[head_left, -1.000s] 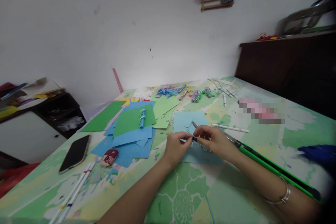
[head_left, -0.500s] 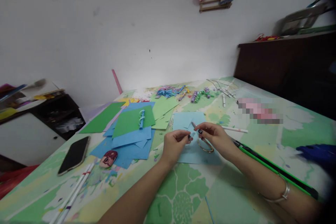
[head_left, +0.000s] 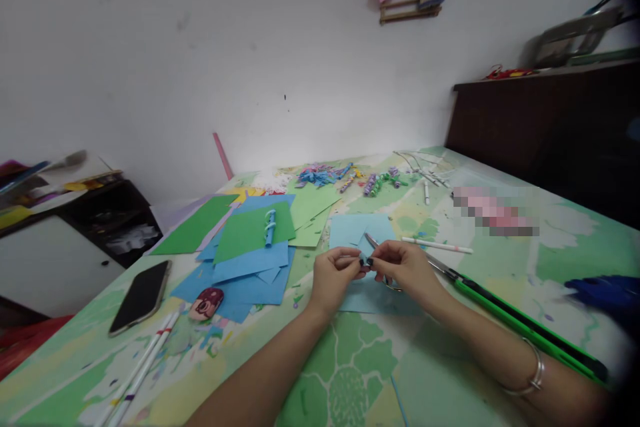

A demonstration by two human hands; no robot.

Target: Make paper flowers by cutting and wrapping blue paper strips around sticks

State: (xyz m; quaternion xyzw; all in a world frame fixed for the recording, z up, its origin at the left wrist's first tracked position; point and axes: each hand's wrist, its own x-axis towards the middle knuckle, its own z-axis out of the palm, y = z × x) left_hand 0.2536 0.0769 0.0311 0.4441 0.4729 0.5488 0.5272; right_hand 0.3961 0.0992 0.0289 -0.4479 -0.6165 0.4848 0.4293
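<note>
Floral bench gives room between forearms; pale-blue sheet under both hands. Left hand, right hand nearly touching, scissors tucked at right; each fingertip grip pinched closed on small blue paper piece above sheet.

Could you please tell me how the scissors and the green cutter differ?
The scissors are in the right hand, while the green cutter lies on the table. The hand hides most of the scissors, while the cutter's long body is mostly visible. The scissors show a thin metal ring; the cutter's body is straight and green. Both have a grey blade.
</note>
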